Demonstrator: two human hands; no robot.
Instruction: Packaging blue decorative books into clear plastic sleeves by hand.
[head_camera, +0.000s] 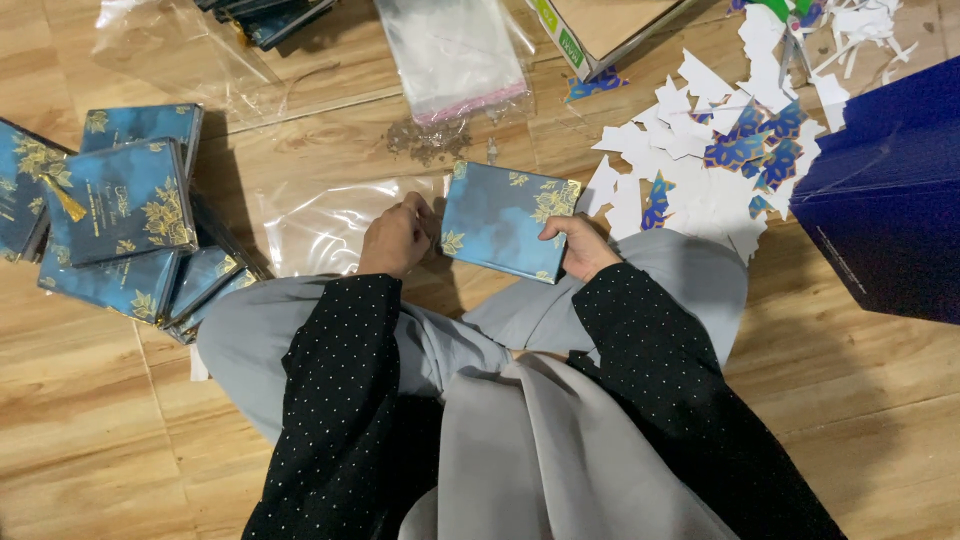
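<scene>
Fingers (415, 215) of the left hand (396, 238) are curled in, pinching the edge of a clear plastic sleeve (325, 225) right beside the left edge of a blue rectangular card with gold flower print (505, 220), centre of frame. Right hand (580, 247) has its thumb laid over the card's right edge, other fingers tucked under, so grip is closed on the card; card sits tilted, just above the knees in grey trousers (690, 275). Both arms in black dotted sleeves (640, 340). Centre-left, a stack of matching blue-and-gold cards (120, 220), fanned out, one w/ a gold tassel (60, 195). Top centre: another clear bag with a pink strip (455, 55) on the wooden floor (100, 430). Upper right, a scatter of white and blue paper offcuts (700, 150), near a dark blue box (885, 210) at right edge. Cardboard box (600, 25) at top.
</scene>
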